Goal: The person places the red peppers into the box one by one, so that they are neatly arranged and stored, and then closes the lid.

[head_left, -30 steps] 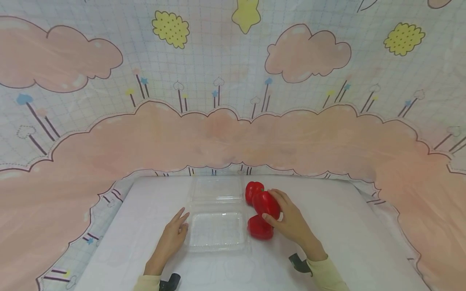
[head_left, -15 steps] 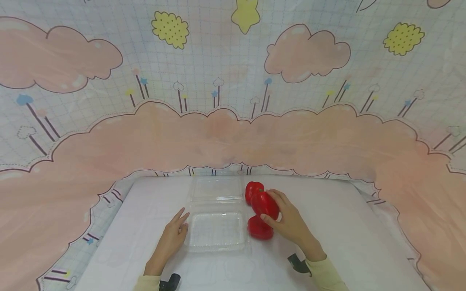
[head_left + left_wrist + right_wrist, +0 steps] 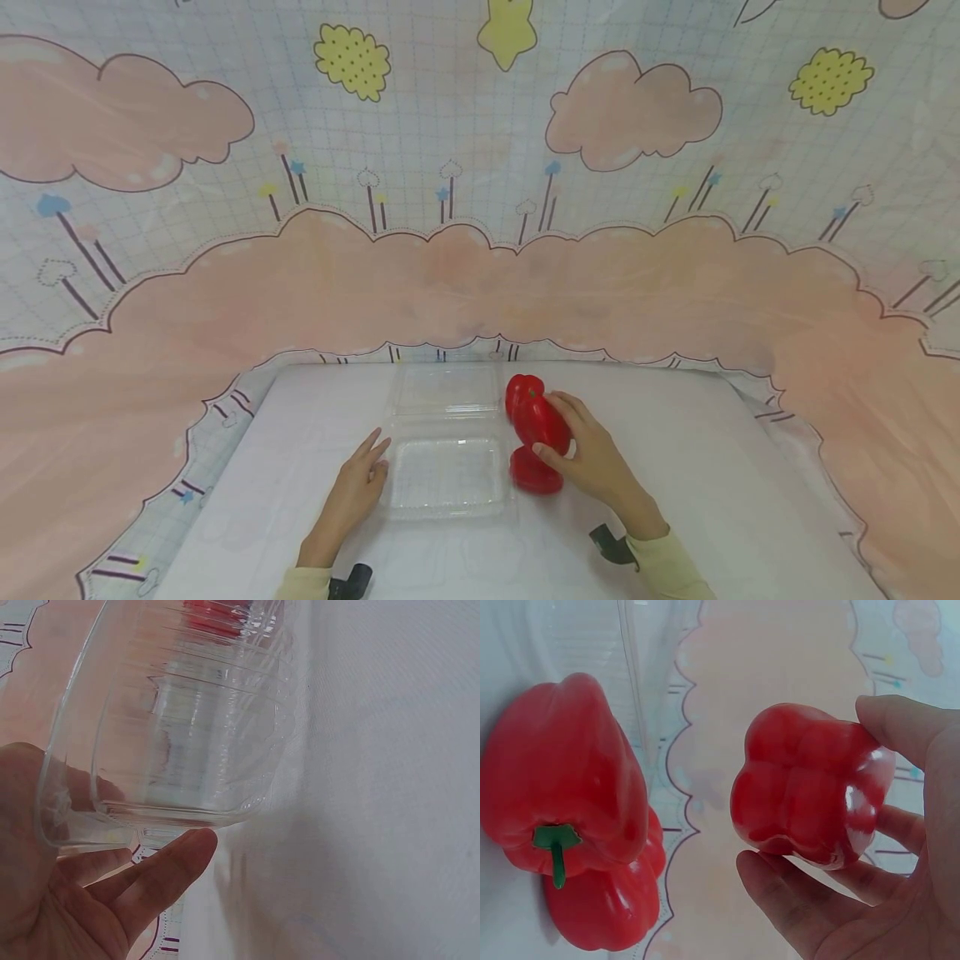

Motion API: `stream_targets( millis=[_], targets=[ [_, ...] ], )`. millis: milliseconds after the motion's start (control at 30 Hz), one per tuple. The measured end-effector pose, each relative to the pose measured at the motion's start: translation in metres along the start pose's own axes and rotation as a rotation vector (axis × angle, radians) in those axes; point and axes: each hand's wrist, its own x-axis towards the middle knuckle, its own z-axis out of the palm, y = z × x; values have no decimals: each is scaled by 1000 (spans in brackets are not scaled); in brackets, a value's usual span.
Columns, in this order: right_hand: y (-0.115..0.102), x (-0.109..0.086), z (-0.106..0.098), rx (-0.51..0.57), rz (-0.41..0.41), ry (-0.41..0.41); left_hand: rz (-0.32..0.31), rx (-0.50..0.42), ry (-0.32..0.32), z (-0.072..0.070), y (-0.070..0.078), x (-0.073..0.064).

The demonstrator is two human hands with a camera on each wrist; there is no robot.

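Observation:
In the head view my right hand (image 3: 596,458) grips a red bell pepper (image 3: 542,423) by its right side. The right wrist view has this bell pepper (image 3: 810,787) between thumb and fingers, raised off the table. Two more red bell peppers sit on the table: a near bell pepper (image 3: 535,472), and a far bell pepper (image 3: 519,396) partly hidden behind the held one. My left hand (image 3: 358,483) is at the left side of a clear plastic clamshell box (image 3: 448,514), fingers extended. In the left wrist view a fingertip (image 3: 201,841) is right at the box wall.
The hinged lid (image 3: 446,392) of the box lies folded back, away from me. All of it stands on a white table (image 3: 675,467). Behind hangs a patterned cloth (image 3: 480,283) with pink clouds.
The held bell pepper and my right hand have shifted slightly to the left, toward the box. My left hand and the box have stayed where they were.

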Motion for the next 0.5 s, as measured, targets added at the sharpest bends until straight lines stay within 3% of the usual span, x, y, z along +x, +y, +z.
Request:
stream_targets(
  millis=[500],
  targets=[
    [-5, 3, 2, 9, -21, -3, -12, 4, -3, 1, -1, 0]
  ],
)
